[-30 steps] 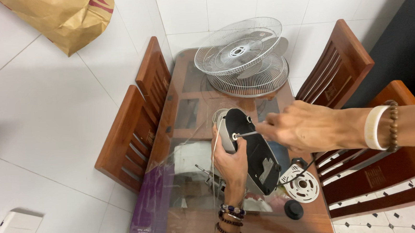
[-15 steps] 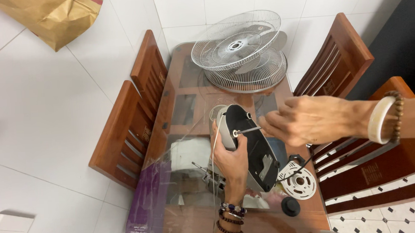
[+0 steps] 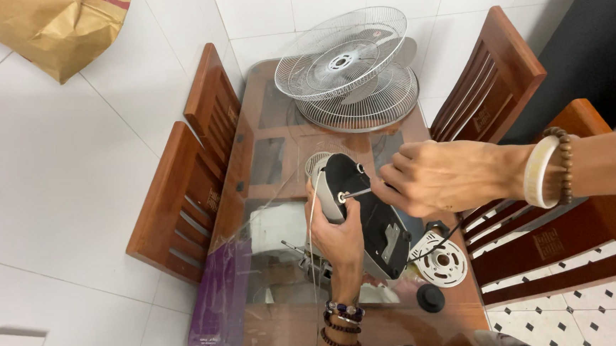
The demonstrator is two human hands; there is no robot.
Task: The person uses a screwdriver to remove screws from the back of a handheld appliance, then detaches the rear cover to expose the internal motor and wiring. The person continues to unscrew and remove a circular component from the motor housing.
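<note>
1. Nearest on the glass-topped bench (image 3: pixel 274 325) lie loose parts already taken off a fan: a small black knob (image 3: pixel 430 297) and, just beyond it, a white round plate (image 3: pixel 440 263) with holes.
2. At the near left edge lies a purple bag (image 3: pixel 220 310).
3. The left hand (image 3: pixel 336 228), with bead bracelets at the wrist, is closed around the black motor housing (image 3: pixel 371 222) and holds it upright over the middle of the bench.
4. The right hand (image 3: pixel 440 178) reaches in from the right, fingers pinched narrow on a thin screwdriver (image 3: pixel 355 192) whose tip sits at the housing's upper end.
5. Judging by this, the fan is largely apart and the housing screws are the step in hand; whether this screw is loose I cannot tell.
6. At the far end two wire guards (image 3: pixel 348 67) are stacked, off the fan, with a blade (image 3: pixel 360 91) seemingly between them.
7. Wooden chairs (image 3: pixel 194 173) stand on both sides, and a brown paper bag (image 3: pixel 56 24) lies on the far-left floor.
</note>
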